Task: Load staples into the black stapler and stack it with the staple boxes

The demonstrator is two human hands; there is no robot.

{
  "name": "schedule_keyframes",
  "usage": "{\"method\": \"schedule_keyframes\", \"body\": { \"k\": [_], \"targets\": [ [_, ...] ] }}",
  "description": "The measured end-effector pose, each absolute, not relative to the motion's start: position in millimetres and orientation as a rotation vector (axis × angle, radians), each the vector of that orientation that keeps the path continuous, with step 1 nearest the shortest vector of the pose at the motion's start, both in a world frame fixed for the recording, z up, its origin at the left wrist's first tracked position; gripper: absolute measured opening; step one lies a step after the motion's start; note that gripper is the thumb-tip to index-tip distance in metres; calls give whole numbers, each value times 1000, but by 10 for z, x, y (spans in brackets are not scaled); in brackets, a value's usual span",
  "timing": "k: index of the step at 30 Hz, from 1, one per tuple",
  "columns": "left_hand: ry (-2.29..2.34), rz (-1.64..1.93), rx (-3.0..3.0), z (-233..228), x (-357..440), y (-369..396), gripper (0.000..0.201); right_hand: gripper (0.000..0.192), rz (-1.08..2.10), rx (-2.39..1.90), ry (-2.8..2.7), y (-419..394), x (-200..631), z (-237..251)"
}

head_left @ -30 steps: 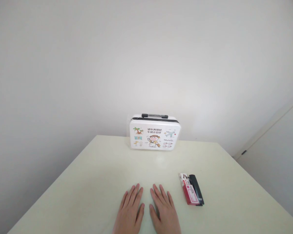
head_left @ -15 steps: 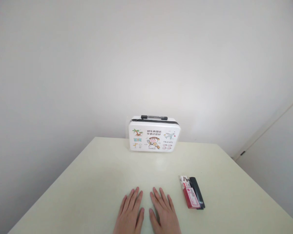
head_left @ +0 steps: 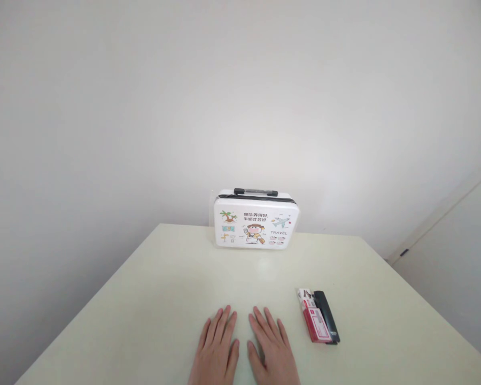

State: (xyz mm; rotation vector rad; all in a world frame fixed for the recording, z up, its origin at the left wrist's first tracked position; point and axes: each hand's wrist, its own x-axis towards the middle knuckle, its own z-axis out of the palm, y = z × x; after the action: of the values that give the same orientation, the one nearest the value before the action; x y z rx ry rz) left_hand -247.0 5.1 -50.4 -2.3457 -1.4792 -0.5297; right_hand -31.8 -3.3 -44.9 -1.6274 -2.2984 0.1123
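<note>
Two hands flat, holding nothing: left hand [head_left: 215, 350], right hand [head_left: 273, 353], near worktop [head_left: 152, 299] front edge | red card pack [head_left: 315, 321] with black stapler [head_left: 327, 323] just right | quick sweep might knock them | white picture case [head_left: 256, 220] at back edge

A pale cream surface [head_left: 164, 299] is seen against a plain white wall [head_left: 144, 107]. A white case [head_left: 256, 226], trimmed with a black handle and zip line, is printed with cartoon pictures: a green palm, a blue plane, a figure in yellow. Nearer than the case, a red and white packet [head_left: 313, 322] is flanked by a black stapler [head_left: 327, 322].
</note>
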Motion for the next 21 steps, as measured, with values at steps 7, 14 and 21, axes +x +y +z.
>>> {"method": "schedule_keyframes", "body": {
  "k": [7,14,21],
  "targets": [
    [-1441,-541,-2315,-513,-2460,54,62,63,120,-1637,-2291,-42,-329,-409],
    [-1448,-514,-2331,-473,-2461,34,64,64,69,-1609,-2268,-45,-343,-404],
    [-1471,-536,-2360,-468,-2473,15,66,63,79,-1610,-2281,-47,-330,-413]
  ]
}}
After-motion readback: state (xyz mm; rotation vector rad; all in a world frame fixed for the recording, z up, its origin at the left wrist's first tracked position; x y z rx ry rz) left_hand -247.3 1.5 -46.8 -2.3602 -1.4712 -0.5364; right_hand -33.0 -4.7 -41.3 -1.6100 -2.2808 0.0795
